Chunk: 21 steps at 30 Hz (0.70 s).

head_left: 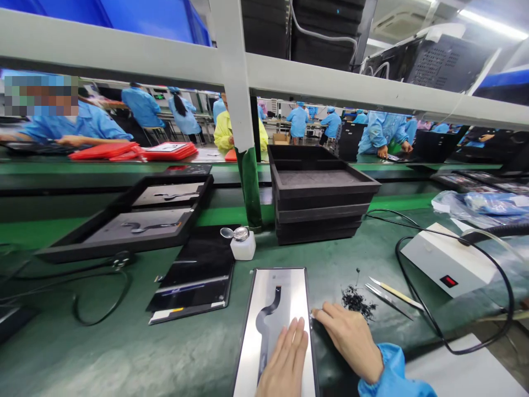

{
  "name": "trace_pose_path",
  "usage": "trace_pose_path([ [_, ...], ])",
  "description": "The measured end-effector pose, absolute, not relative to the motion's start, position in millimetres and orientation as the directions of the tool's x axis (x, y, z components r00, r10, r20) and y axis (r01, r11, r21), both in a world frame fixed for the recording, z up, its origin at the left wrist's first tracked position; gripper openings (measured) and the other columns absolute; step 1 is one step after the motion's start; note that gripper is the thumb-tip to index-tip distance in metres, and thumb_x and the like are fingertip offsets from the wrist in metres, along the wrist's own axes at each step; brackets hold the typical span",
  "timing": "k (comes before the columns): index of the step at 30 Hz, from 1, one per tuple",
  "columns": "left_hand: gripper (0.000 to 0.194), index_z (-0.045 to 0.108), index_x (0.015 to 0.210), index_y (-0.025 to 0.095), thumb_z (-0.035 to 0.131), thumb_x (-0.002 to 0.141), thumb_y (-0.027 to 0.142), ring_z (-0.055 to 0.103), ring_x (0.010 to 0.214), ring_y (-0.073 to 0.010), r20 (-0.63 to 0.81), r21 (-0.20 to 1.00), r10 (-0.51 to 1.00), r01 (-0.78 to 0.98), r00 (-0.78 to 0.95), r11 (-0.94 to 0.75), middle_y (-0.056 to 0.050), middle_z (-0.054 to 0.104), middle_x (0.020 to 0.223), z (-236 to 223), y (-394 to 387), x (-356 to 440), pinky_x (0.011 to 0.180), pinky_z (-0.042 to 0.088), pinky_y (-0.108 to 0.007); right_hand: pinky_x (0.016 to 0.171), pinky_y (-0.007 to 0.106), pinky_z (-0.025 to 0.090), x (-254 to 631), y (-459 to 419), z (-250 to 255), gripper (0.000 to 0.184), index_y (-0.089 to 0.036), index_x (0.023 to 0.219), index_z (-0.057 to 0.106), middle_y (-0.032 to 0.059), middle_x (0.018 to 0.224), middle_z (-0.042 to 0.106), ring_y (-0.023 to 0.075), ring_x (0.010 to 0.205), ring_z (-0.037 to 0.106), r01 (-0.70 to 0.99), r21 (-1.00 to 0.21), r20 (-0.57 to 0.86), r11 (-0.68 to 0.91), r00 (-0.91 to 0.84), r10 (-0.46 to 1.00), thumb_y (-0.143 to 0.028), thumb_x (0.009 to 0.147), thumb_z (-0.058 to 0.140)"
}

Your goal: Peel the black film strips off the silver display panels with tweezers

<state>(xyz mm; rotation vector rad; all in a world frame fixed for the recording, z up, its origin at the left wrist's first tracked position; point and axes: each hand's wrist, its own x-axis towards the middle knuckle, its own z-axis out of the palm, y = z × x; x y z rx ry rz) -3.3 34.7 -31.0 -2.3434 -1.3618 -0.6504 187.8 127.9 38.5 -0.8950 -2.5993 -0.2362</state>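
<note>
A silver-backed display panel (291,298) with a dark curved flex cable (264,320) lies before me on the green bench. My left hand (285,361) rests flat on the panel's lower part, fingers stretched out, covering some of the cable. At the panel's right edge, my right hand (351,336) has its fingers bent together at the tips. Something small and pale shows at those fingertips, too small to name. Beside this hand sits a heap of black scraps (357,302), with metal tweezers (388,300) and a yellow-handled blade tool (397,292) to its right.
Dark screens (198,275) and a white pump bottle (243,245) stand left of the panel. Stacked black trays (322,209) are behind it. A tray with panels (103,245) lies far left. Cables loop around a white box (450,264) at right. Co-workers sit beyond.
</note>
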Motion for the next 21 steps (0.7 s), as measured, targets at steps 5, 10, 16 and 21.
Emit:
trace_pose_path([
  [5,0.108,0.006,0.157,-0.002,0.058,0.088,0.064,0.052,0.134,-0.0345,0.519,0.092,0.773,0.875,0.365,-0.475,-0.023,0.047,0.148,-13.0,29.3,3.0,0.104,0.051,-0.041,0.053,0.03,0.032,187.2,126.4,42.8,0.02,-0.024,0.102,0.062,-0.0019,0.078,0.066,0.0152,0.066,0.061,0.63,0.037,0.393,0.775,-0.722,0.569,-0.013,0.102,0.046],
  [10,0.126,0.0,0.157,-0.003,0.073,0.077,0.062,0.051,0.134,-0.0368,0.465,0.157,0.82,0.881,0.333,-0.446,-0.025,0.044,0.15,-6.9,25.7,6.1,0.103,0.052,-0.041,0.054,0.03,0.032,187.2,126.5,42.3,0.019,-0.024,0.102,0.063,-0.0022,0.077,0.066,0.0158,0.067,0.061,0.642,0.029,0.383,0.766,-0.715,0.585,-0.011,0.101,0.049],
  [16,0.13,0.0,0.158,0.001,0.079,0.071,0.057,0.051,0.133,-0.0398,0.472,0.233,0.846,0.89,0.248,-0.392,-0.024,0.043,0.151,-13.6,24.1,12.9,0.101,0.054,-0.045,0.054,0.029,0.031,187.3,125.8,40.8,0.02,-0.025,0.104,0.063,-0.0022,0.079,0.066,0.0152,0.068,0.061,0.647,0.026,0.368,0.762,-0.715,0.595,-0.011,0.1,0.049],
  [21,0.14,0.0,0.159,0.006,0.087,0.058,0.048,0.047,0.135,-0.0434,0.471,0.328,0.867,0.879,0.166,-0.347,-0.024,0.038,0.154,-25.1,23.1,20.8,0.101,0.054,-0.05,0.054,0.03,0.03,187.0,126.9,41.8,0.024,-0.025,0.103,0.063,-0.0017,0.078,0.066,0.0156,0.067,0.061,0.646,0.036,0.368,0.763,-0.718,0.591,-0.01,0.101,0.044],
])
